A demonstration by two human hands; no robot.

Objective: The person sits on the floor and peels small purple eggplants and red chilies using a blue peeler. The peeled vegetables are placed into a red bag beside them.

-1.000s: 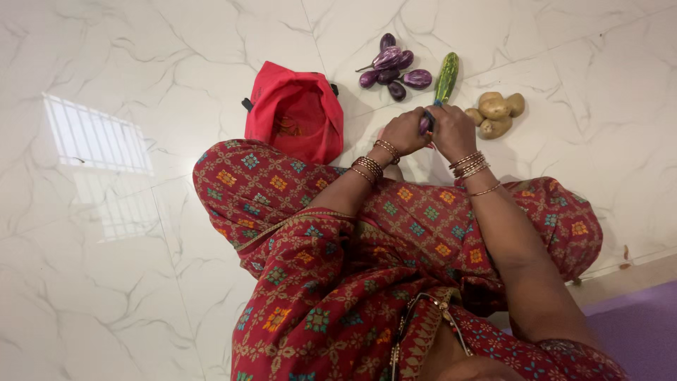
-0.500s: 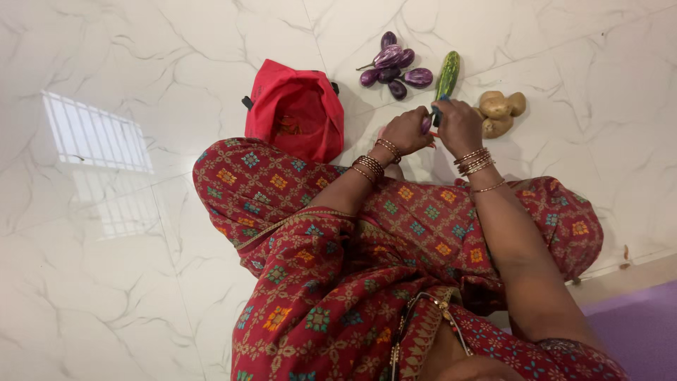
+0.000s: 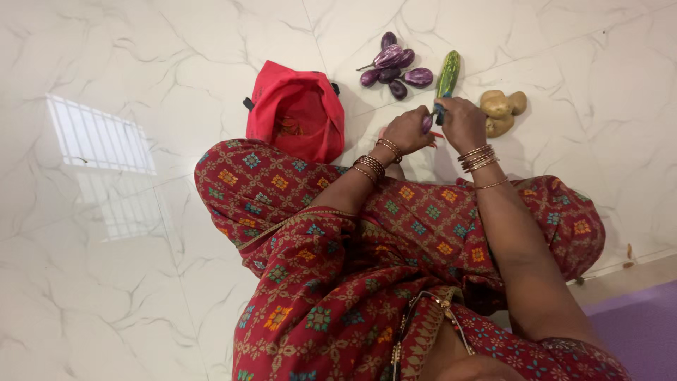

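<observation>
My left hand (image 3: 405,131) is closed around a small purple eggplant (image 3: 426,125), held just above the floor in front of my knees. Close beside it on the right, my right hand (image 3: 462,124) grips a small blue-tipped tool (image 3: 438,111); I cannot tell what kind. The tool's tip sits just above the eggplant and near the lower end of a green cucumber (image 3: 447,73) lying on the floor. Both wrists wear several bangles. A bit of red-orange shows under the hands.
A pile of small purple eggplants (image 3: 392,65) lies on the white marble floor (image 3: 106,282) beyond my hands. Several potatoes (image 3: 499,111) sit right of the cucumber. A red cloth bag (image 3: 296,113) lies left. A purple mat (image 3: 635,324) is at lower right.
My right hand has shifted slightly up and to the right, away from my left hand, toward the cucumber's end. The left hand keeps hold of the eggplant.
</observation>
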